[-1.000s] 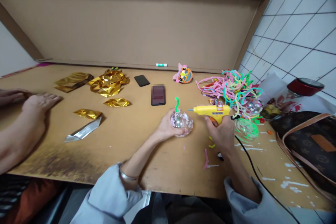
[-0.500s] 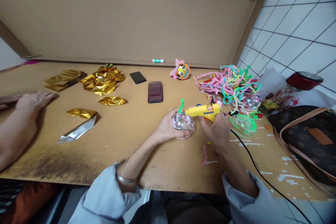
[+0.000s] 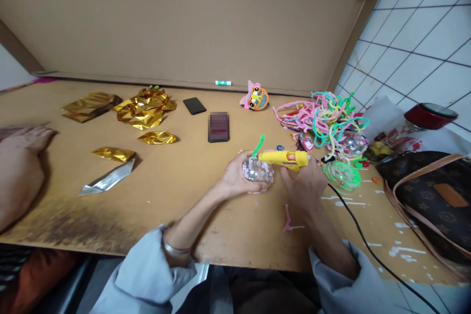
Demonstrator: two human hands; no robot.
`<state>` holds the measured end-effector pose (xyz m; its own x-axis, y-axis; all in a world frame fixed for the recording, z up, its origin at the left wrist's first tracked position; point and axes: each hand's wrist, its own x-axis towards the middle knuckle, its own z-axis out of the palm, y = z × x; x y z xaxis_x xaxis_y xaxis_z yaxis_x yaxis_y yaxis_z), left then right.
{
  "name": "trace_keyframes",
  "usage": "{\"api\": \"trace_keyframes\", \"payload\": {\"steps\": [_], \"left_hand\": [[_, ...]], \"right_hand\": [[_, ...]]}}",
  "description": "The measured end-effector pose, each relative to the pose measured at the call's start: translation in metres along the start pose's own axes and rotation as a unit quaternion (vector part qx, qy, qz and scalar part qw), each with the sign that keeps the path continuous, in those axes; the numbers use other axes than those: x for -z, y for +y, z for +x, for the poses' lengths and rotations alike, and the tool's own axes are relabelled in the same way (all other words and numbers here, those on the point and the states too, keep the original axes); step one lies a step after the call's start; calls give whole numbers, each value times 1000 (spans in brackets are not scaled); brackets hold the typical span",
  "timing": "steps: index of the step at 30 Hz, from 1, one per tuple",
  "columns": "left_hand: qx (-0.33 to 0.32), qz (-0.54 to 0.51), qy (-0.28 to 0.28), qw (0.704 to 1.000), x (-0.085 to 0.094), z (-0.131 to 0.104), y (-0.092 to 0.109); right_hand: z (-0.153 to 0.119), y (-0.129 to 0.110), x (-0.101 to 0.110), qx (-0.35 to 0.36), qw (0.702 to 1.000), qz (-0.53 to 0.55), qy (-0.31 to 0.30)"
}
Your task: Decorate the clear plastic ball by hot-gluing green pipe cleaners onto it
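My left hand [image 3: 235, 176] is wrapped round a clear plastic ball [image 3: 259, 171] with pale pink specks on it. From the top of the ball a short green pipe cleaner [image 3: 260, 144] sticks up, leaning right. My right hand [image 3: 306, 181] grips a yellow hot glue gun [image 3: 285, 158] lying level. Its nozzle points left at the top of the ball, by the foot of the pipe cleaner; whether it touches, I cannot tell. A pink pipe cleaner scrap [image 3: 286, 218] lies on the table below my right hand.
Tangled pipe cleaners [image 3: 320, 120], a green-wound clear ball [image 3: 343, 175], a red-lidded jar [image 3: 423, 122] and a brown handbag [image 3: 430, 201] crowd the right. A black cord [image 3: 360, 230] trails off the table. Gold foil [image 3: 145, 108] and another person's arm [image 3: 22, 171] are at left.
The green pipe cleaner now leans further right and looks straighter. The glue gun has turned slightly, closer to level. The other person's arm has drawn back to the left.
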<state>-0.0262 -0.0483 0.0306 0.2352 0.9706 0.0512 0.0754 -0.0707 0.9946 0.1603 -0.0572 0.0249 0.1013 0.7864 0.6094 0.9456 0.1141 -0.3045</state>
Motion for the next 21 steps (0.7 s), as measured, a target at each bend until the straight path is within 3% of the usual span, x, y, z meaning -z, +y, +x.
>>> {"api": "trace_keyframes", "payload": {"steps": [4, 10, 16, 21], "left_hand": [[17, -21, 4, 1000, 0, 0, 1], [35, -21, 33, 999, 2, 2, -6], [49, -29, 30, 998, 1, 2, -2], [21, -13, 32, 999, 0, 2, -4]], "right_hand": [[-1, 5, -2, 30, 999, -28, 31], [0, 9, -8, 121, 979, -64, 154], [-1, 8, -8, 124, 978, -58, 159], [0, 8, -7, 138, 974, -71, 166]]}}
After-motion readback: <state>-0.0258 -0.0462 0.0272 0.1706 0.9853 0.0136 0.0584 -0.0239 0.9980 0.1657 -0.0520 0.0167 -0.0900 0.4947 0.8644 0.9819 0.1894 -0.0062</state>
